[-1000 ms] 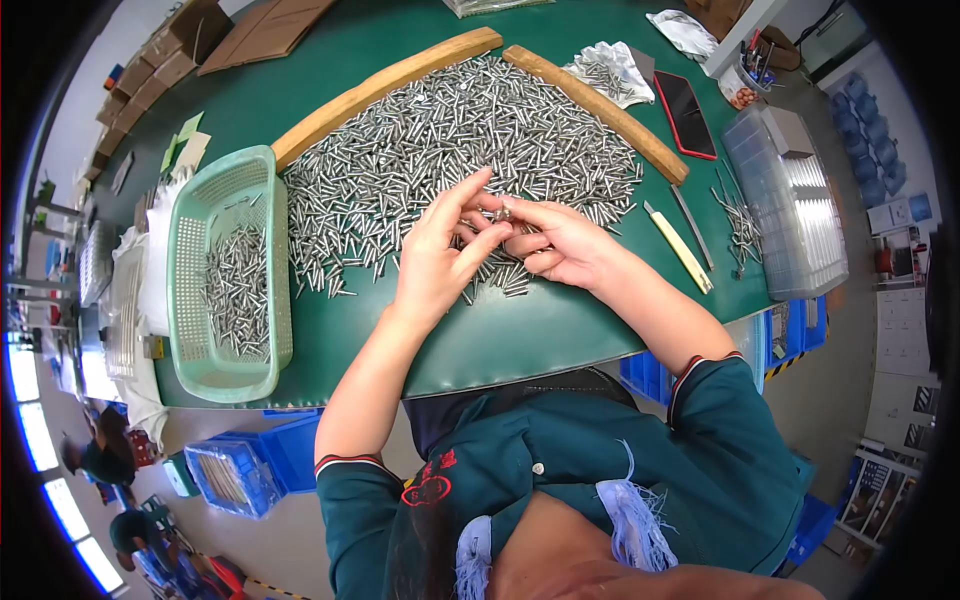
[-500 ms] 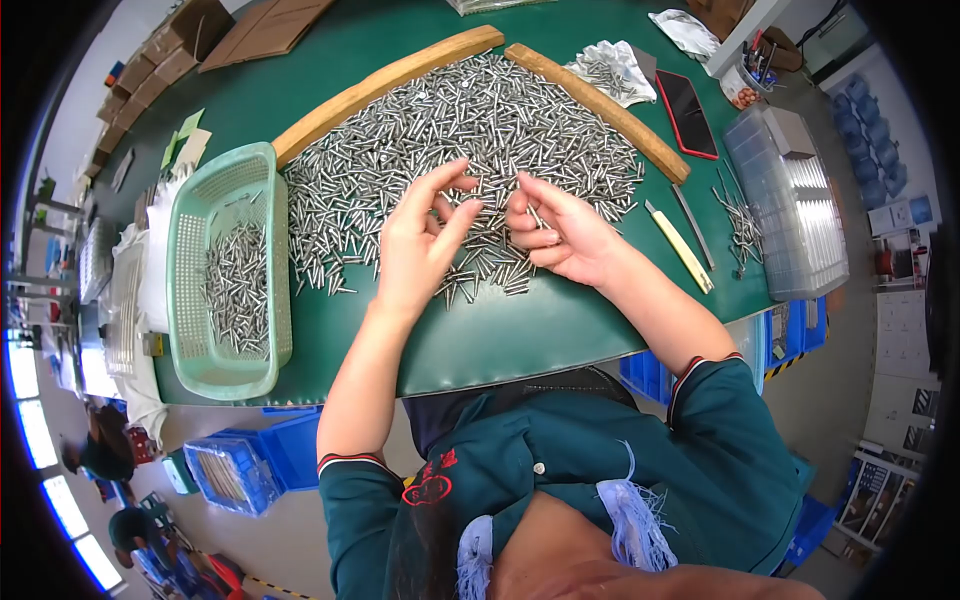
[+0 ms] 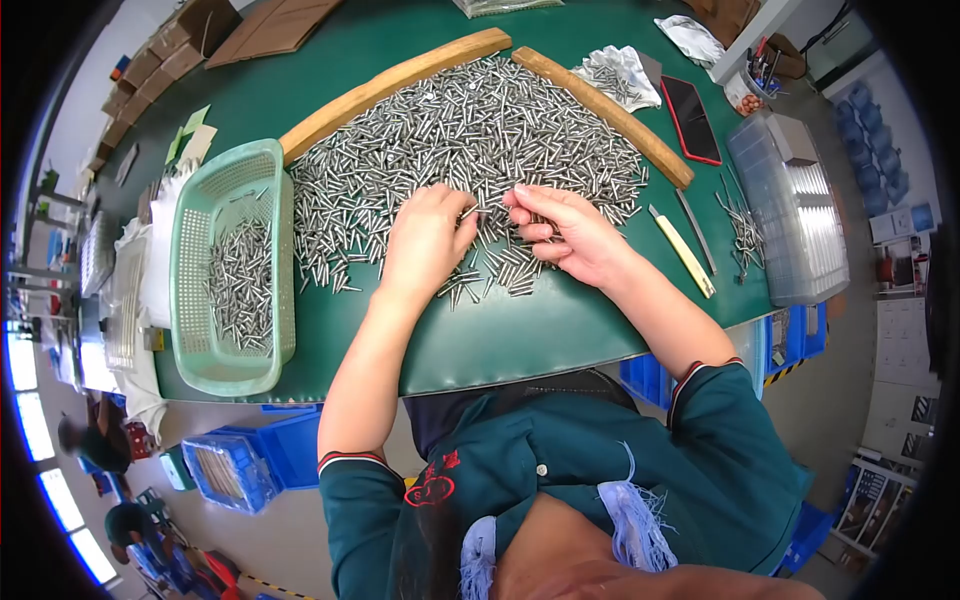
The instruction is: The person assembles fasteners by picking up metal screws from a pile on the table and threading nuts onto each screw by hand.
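A wide heap of small metal pins (image 3: 400,140) lies on the green table (image 3: 520,340), bordered at the back by two wooden bars (image 3: 395,90). My left hand (image 3: 430,235) is over the near part of the heap, fingers curled down at the pins; a pin shows at its fingertips. Just to its right, my right hand (image 3: 565,228) is closed with thumb and forefinger together, and what it holds is too small to make out. A green plastic basket (image 3: 184,290) with more pins inside stands left of the heap.
Right of the heap lie a yellow-handled cutter (image 3: 685,252), a phone (image 3: 691,120) and loose metal rods (image 3: 742,225). A clear plastic box (image 3: 800,220) stands at the right edge. Flat cardboard (image 3: 270,30) is at the back left. People (image 3: 105,440) are far off at lower left.
My left hand has gone from raised, parted fingers to curled down on the pins. My right hand, earlier touching near the left, has moved apart from it and closed its fingers. The view shifted slightly.
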Motion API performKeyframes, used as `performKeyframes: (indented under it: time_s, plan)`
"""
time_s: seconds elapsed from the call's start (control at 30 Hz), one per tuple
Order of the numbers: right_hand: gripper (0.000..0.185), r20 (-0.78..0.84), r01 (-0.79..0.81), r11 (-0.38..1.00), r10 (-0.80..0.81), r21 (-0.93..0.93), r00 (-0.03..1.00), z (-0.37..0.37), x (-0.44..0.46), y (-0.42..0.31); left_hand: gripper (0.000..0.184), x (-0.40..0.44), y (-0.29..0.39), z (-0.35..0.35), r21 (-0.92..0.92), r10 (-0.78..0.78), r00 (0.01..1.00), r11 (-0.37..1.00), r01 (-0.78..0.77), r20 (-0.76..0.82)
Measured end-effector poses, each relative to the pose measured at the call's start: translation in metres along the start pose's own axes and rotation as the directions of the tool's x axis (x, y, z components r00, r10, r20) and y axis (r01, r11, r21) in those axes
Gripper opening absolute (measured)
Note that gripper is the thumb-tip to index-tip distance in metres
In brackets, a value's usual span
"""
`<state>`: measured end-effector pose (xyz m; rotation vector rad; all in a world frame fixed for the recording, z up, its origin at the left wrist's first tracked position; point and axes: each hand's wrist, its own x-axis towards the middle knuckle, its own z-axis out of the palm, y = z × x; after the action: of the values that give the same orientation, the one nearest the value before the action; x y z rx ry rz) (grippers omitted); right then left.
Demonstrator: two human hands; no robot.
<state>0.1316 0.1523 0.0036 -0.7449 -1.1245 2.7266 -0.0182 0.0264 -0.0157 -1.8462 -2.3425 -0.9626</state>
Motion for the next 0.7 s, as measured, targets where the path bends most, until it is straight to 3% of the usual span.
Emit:
performKeyframes:
  time_s: [0.17,0.2,0.3,0.43,0.57,0.7]
  plan:
    - [0.017,0.002,0.043,0.975,-0.043,-0.217,0.999,0.006,-0.002,0.002,0.013,0.002,0.012,-0.011,-0.326,-0.232,0.971,0.924,0.2,-0.06]
    - [0.016,0.005,0.048,0.968,-0.049,-0.247,0.999,0.007,-0.002,0.002,0.012,0.001,0.013,-0.011,-0.349,-0.176,0.977,0.929,0.124,-0.119]
    - [0.017,0.013,0.059,0.972,-0.057,-0.229,0.998,0.002,0.001,0.01,0.012,0.0,0.02,-0.007,-0.572,-0.211,0.973,0.811,0.124,-0.088]
    - [0.015,0.011,0.08,0.97,-0.08,-0.228,0.997,-0.001,0.003,0.01,0.016,-0.001,0.024,-0.003,-0.566,-0.149,0.986,0.82,0.081,-0.074]
    - [0.014,-0.026,0.078,0.979,-0.084,-0.19,0.996,0.001,0.001,0.007,0.021,-0.001,0.024,-0.002,-0.616,-0.231,0.973,0.77,0.165,-0.029]
    - [0.015,-0.019,0.077,0.983,-0.081,-0.166,0.997,0.004,-0.001,0.006,0.021,-0.002,0.02,0.003,-0.515,-0.213,0.975,0.844,0.151,-0.063]
